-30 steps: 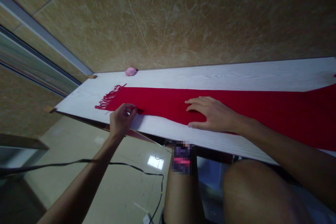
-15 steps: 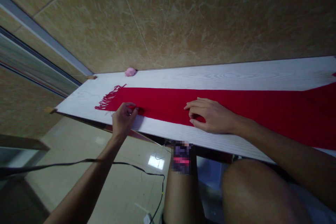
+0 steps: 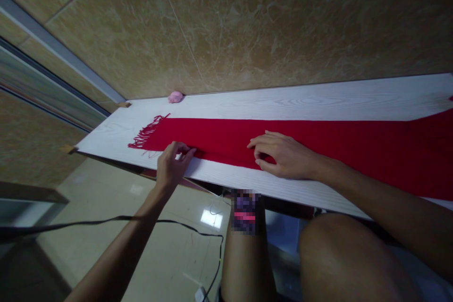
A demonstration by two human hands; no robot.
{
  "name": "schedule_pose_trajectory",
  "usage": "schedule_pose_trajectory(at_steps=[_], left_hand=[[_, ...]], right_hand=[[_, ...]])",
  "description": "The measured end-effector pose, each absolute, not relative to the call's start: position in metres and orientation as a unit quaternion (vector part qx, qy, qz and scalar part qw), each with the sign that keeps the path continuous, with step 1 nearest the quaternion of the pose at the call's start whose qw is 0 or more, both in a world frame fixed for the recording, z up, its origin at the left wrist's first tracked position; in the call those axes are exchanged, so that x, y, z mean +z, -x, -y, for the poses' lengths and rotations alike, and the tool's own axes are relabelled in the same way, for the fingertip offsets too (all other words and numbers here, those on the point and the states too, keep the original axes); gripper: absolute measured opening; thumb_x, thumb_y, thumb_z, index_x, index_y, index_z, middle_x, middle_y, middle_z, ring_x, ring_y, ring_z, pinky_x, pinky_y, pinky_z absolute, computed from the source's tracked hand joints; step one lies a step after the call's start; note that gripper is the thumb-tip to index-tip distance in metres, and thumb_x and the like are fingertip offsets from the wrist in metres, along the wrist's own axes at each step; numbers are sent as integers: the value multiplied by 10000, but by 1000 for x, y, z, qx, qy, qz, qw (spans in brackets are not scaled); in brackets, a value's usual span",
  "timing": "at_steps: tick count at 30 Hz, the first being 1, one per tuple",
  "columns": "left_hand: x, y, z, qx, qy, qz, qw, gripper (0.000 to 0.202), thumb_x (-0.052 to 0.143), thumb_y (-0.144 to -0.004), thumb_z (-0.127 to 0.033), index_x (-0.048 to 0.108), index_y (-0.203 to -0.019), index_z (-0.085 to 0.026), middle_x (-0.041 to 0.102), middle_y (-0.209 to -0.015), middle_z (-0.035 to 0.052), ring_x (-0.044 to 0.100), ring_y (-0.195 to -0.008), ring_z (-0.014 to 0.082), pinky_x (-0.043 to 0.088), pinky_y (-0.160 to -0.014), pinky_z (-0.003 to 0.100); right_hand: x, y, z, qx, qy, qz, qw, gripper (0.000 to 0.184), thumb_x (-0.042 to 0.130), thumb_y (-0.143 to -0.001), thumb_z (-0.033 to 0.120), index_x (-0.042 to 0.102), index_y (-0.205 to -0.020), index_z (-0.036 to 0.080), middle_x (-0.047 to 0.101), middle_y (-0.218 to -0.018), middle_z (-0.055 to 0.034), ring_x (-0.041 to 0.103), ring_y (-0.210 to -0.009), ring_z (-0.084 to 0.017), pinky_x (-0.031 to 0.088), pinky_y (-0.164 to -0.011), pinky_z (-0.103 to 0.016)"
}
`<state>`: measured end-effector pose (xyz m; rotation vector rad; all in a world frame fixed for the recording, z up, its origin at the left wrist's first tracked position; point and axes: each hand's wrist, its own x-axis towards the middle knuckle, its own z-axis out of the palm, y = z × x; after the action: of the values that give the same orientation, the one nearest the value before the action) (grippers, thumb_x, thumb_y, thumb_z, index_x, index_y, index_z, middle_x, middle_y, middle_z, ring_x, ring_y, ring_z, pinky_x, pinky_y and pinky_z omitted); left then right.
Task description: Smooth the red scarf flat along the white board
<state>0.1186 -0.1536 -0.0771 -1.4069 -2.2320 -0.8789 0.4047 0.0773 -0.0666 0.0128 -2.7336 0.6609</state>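
A long red scarf [image 3: 219,139] lies flat along the white wood-grain tabletop [image 3: 283,104], its fringed end at the left. My left hand [image 3: 172,163] is at the scarf's near edge, not far from the fringe, with thumb and fingertips pinched together on the cloth there. Further right, my right hand [image 3: 279,153] rests on top of the scarf. Its fingers are loosely curved, and the thumb stands apart from them. Beyond that forearm the scarf widens toward the right side of the view.
A small pink pig figure [image 3: 175,97] sits at the back by the tiled wall [image 3: 247,23]. Below the table's front edge are my knees, and a black cable [image 3: 177,222] crosses in front of the tiled floor [image 3: 106,198].
My left hand has slid a little to the right along the scarf's near edge. My right hand has barely moved, and the scarf lies much as before.
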Motion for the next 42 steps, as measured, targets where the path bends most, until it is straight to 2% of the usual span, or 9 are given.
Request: schedule_pose_trajectory(at_steps=[5, 10, 17, 21, 25, 29, 34, 38, 42], left_hand=[[-76, -124, 157, -247, 566, 764, 187, 236, 618, -1046, -383, 785, -970, -235, 848, -1000, 57, 775, -922, 233, 553, -883, 372], [-75, -131, 166, -184, 592, 762, 186, 307, 561, -1089, -377, 834, -1023, -254, 859, -1091, 63, 780, -1005, 254, 517, -980, 457], [-81, -144, 171, -209, 662, 711, 113, 328, 517, -1106, -347, 793, -1236, -226, 815, -1224, 108, 735, -1159, 263, 568, -1045, 468], [-82, -147, 170, -179, 673, 714, 78, 359, 501, -1116, -384, 729, -1325, -202, 781, -1251, 134, 705, -1162, 282, 579, -1027, 471], [-77, -148, 167, -135, 666, 730, 64, 379, 450, -1134, -428, 703, -1287, -191, 761, -1213, 134, 680, -1128, 289, 555, -1004, 458], [-73, -146, 164, -99, 661, 742, 55, 405, 393, -1148, -465, 673, -1293, -211, 747, -1254, 121, 660, -1177, 299, 509, -1035, 473], [-71, -144, 155, -67, 640, 765, 24, 472, 347, -1146, -518, 714, -1160, -221, 766, -1102, 103, 679, -1083, 300, 494, -1025, 488], [-65, -149, 141, 6, 582, 813, -14, 556, 279, -1131, -466, 752, -1093, -174, 783, -1049, 154, 704, -1077, 347, 480, -1031, 526], [-55, -155, 125, 85, 543, 835, -31, 556, 268, -1112, -386, 776, -1104, -158, 803, -1105, 191, 734, -1114, 368, 469, -1015, 496]], right_hand=[[-65, -404, -77, 232, 4, 960, 156, 94, 626, -981, 250, 680, -904, 249, 752, -1337, -85, 662, -1306, -299, 386, -1261, -604], [-65, -404, -77, 235, 3, 959, 160, 101, 620, -977, 232, 688, -904, 247, 760, -1316, -92, 676, -1283, -307, 393, -1246, -618], [-66, -404, -78, 235, 0, 958, 163, 114, 594, -1001, 255, 671, -918, 247, 760, -1307, -96, 684, -1259, -302, 393, -1248, -633], [-67, -404, -78, 230, 1, 959, 163, 117, 571, -1025, 251, 653, -942, 243, 748, -1319, -108, 684, -1248, -290, 390, -1257, -627], [-66, -404, -77, 239, -1, 958, 161, 118, 561, -1030, 249, 636, -939, 240, 741, -1305, -116, 687, -1230, -289, 379, -1265, -629], [-64, -404, -76, 238, 0, 959, 157, 125, 551, -1043, 256, 635, -951, 241, 734, -1295, -112, 690, -1205, -282, 377, -1266, -620], [-64, -404, -76, 248, -3, 957, 153, 122, 561, -1039, 250, 653, -959, 238, 729, -1294, -105, 683, -1208, -278, 367, -1269, -613], [-65, -404, -76, 253, -5, 955, 159, 117, 563, -1038, 252, 643, -955, 231, 727, -1287, -114, 682, -1201, -283, 361, -1261, -640], [-66, -404, -76, 256, -11, 953, 164, 120, 555, -1042, 248, 622, -945, 225, 725, -1276, -120, 683, -1186, -278, 352, -1264, -644]])
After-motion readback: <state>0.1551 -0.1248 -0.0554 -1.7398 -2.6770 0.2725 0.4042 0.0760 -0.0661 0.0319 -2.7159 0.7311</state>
